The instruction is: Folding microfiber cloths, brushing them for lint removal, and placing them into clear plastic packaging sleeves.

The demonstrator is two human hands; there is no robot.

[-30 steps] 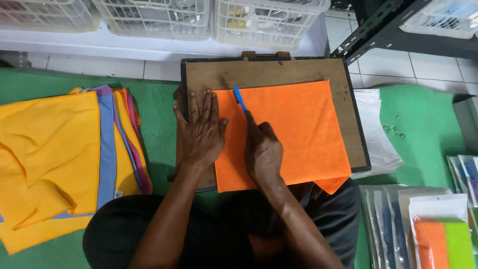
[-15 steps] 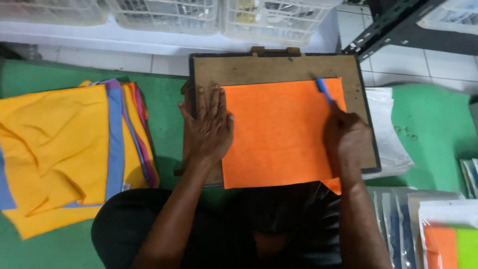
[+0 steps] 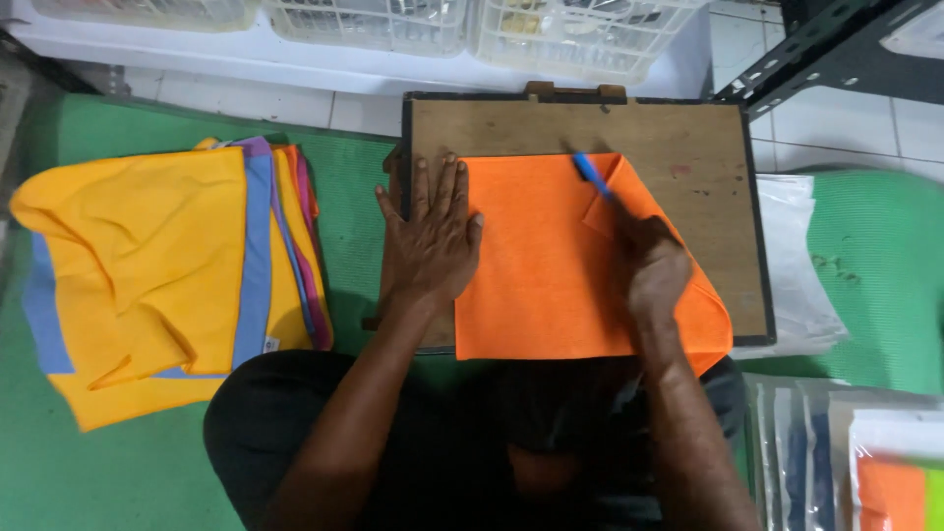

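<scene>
An orange cloth [image 3: 551, 275] lies on a brown wooden board [image 3: 688, 147] in front of me. Its right side is folded over toward the middle. My left hand [image 3: 431, 236] lies flat, fingers spread, on the cloth's left edge and the board. My right hand [image 3: 649, 265] rests on the folded right part and holds a blue pen [image 3: 592, 175] that points up and left over the cloth's top edge.
A stack of yellow cloths with blue and pink edges [image 3: 167, 265] lies on the green mat [image 3: 865, 275] at left. Clear plastic bags [image 3: 796, 275] sit right of the board, packaged cloths [image 3: 865, 462] at lower right. White baskets [image 3: 551, 29] line the back wall.
My right hand has moved from the cloth's right corner back toward the middle, folding the right side of the cloth over. My left hand has stayed pressed on the left edge.
</scene>
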